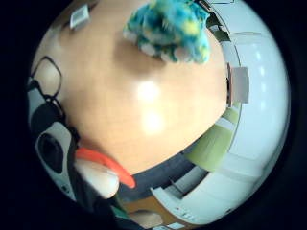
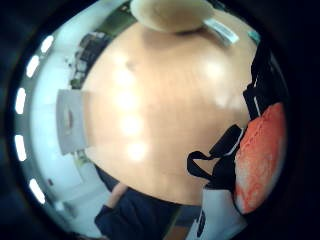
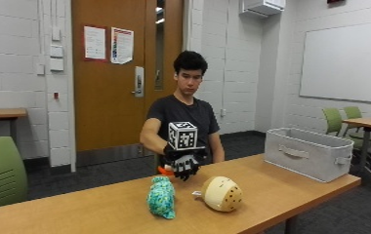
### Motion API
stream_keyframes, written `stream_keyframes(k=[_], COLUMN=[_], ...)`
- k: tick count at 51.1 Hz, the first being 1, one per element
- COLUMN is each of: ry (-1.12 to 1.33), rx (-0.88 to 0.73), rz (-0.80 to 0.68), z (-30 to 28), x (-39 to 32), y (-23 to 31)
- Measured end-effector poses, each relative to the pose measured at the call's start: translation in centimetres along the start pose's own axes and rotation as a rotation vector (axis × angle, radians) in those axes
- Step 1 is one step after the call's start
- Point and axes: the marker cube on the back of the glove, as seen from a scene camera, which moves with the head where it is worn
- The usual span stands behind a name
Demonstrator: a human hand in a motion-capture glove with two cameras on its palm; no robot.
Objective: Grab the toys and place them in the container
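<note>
While the gloved right hand (image 3: pixel 184 165) hangs raised above the far edge of the long light-wooden table (image 3: pixel 94 207), its fingers curl around a small orange soft toy (image 3: pixel 165 170), of which only a sliver shows beneath the glove in the outside view. In the thumb-side palm view the orange, nubbly-surfaced toy (image 2: pixel 260 155) lies close against the palm beside the black straps; in the little-finger-side view an orange strip of it (image 1: pixel 108 165) runs along a bare fingertip (image 1: pixel 98 177).

On the table, near the middle of its length and toward the near edge, lie two more toys. A teal-and-yellow mottled plush toy (image 3: pixel 161 196) lies lengthwise from the far side toward the near edge, and just beside it, on the side nearer the container, sits a rounded cream-coloured plush toy with dark dots (image 3: pixel 220 193). The two are near each other but apart. Both also show in the palm views: the teal plush (image 1: pixel 168 29) in one, the cream plush (image 2: pixel 172 14) with its white sewn-in label in the other.

The grey fabric container with a strap handle (image 3: pixel 307 152) stands at the end of the table, well apart from the toys and the hand.
</note>
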Motion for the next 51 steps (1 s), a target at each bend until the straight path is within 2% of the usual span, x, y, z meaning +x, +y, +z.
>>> stream_keyframes(k=[25,32,51], ry=[-0.042,-0.046,0.002], rx=[0.174,0.215,0.255], rz=[-0.046,-0.087,-0.326], z=[-20.2,-22.9,-27.1], x=[-10.8,-15.9,-37.7], y=[-4.2,-4.6,-2.8])
